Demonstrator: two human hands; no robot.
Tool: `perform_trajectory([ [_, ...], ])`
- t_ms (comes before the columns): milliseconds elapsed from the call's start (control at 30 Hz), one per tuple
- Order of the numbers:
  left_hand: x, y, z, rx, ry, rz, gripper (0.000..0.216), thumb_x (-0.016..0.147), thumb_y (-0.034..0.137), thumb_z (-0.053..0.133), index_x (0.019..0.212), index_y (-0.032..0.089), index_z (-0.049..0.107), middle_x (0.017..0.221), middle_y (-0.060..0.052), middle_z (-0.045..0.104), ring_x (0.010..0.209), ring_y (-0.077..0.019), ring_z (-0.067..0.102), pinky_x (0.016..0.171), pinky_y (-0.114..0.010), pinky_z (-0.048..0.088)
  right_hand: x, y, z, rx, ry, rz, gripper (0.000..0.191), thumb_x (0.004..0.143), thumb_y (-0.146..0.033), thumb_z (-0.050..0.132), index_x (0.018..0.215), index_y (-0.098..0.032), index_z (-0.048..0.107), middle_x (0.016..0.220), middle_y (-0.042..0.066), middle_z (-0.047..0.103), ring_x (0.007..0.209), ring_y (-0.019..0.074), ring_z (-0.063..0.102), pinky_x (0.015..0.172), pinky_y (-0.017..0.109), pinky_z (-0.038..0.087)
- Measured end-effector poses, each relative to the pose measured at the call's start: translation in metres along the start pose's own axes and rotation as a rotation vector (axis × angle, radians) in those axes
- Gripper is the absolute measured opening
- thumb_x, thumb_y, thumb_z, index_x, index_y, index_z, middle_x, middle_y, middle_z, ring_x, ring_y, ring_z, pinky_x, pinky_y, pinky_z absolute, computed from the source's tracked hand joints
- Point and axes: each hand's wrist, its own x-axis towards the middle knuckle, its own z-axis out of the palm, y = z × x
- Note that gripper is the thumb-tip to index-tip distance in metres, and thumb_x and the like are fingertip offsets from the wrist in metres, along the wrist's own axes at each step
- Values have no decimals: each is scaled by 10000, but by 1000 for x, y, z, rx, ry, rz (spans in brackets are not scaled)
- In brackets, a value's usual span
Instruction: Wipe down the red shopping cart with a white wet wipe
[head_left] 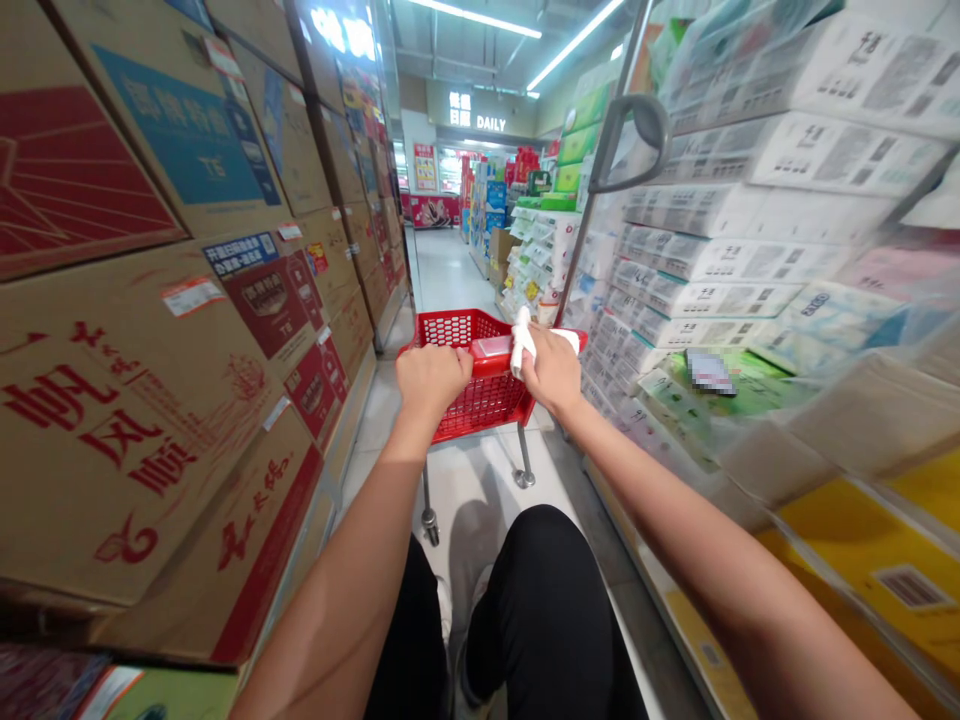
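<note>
- I see the red mesh cart at twelve o'clock, pointing away; its handle runs nine-to-three.
- My left hand grips the handle; my right hand clasps white cloth against it.

Cardboard boxes are stacked along the left edge of the floor, white packs along its right, near a grey handle. A DAILY sign glows beyond.

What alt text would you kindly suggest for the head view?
A person's bare left hand and right hand grip the red handle of a red plastic shopping cart, crumpled white material under the right, in a store aisle between brown cardboard boxes at left and stacked white plastic-wrapped packs at right.
</note>
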Motion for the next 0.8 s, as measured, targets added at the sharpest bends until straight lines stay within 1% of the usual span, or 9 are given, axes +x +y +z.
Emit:
perform_trajectory([
  [67, 1, 4, 0, 2, -7, 3, 616, 946, 384, 254, 995, 59, 775, 898, -237, 725, 924, -371, 689, 789, -442, 470, -3, -30, 5, 36, 8, -74, 550, 979, -386, 382, 1449, -118, 477, 1510, 138, 485, 1408, 310, 389, 1158, 465, 299],
  [133, 1, 5, -1, 5, -37, 19, 571, 942, 336, 273, 992, 63, 772, 912, -240, 724, 929, -360, 693, 791, -433, 472, -3, -54, 8, 64, -14, -148, 563, 961, -355, 416, 1470, -119, 460, 1528, 120, 470, 1447, 306, 341, 1189, 462, 268],
  [167, 1, 5, -2, 7, -57, 27, 547, 935, 313, 287, 993, 67, 771, 924, -242, 724, 936, -356, 694, 792, -429, 472, -2, -61, 9, 76, -29, -176, 566, 953, -344, 427, 1472, -120, 462, 1523, 116, 478, 1445, 307, 346, 1192, 461, 268],
  [233, 2, 3, -3, 6, -87, 36, 525, 930, 301, 303, 994, 74, 772, 938, -242, 724, 948, -352, 694, 797, -427, 473, 1, -63, 10, 93, -55, -214, 565, 939, -342, 450, 1459, -124, 481, 1509, 117, 495, 1425, 315, 378, 1185, 466, 283],
  [333, 2, 2, -3, -12, -68, 32, 588, 952, 367, 271, 974, 71, 778, 912, -241, 727, 939, -360, 693, 805, -444, 474, 5, -46, 8, 96, -78, -226, 550, 943, -377, 459, 1434, -137, 510, 1488, 120, 518, 1394, 314, 423, 1173, 472, 306],
  [467, 1, 2, 0, -34, -29, 39, 651, 958, 400, 227, 987, 55, 778, 911, -249, 726, 936, -369, 685, 817, -467, 467, 5, -15, 4, 69, -58, -156, 529, 975, -401, 404, 1423, -143, 515, 1458, 127, 546, 1374, 293, 451, 1165, 461, 314],
  [567, 0, 2, 0, -31, -29, 43, 654, 951, 407, 229, 1008, 50, 774, 926, -250, 724, 944, -373, 678, 814, -467, 461, 3, 7, 2, 42, -44, -107, 516, 991, -410, 361, 1406, -150, 525, 1417, 131, 577, 1308, 290, 503, 1117, 445, 351],
  [700, -3, 1, -2, -23, -31, 58, 653, 951, 408, 227, 1004, 56, 775, 930, -244, 726, 947, -365, 678, 814, -456, 460, 1, 43, 0, -46, -47, -68, 504, 1009, -431, 281, 1248, -144, 619, 1195, 148, 674, 1116, 303, 580, 1008, 443, 393],
  [800, -5, 1, -5, -19, -24, 54, 647, 951, 404, 233, 992, 61, 779, 923, -235, 729, 939, -357, 686, 808, -443, 465, 1, 71, -2, -111, -42, -44, 511, 1010, -444, 252, 1118, -143, 651, 1079, 156, 679, 1036, 308, 580, 950, 438, 406],
])
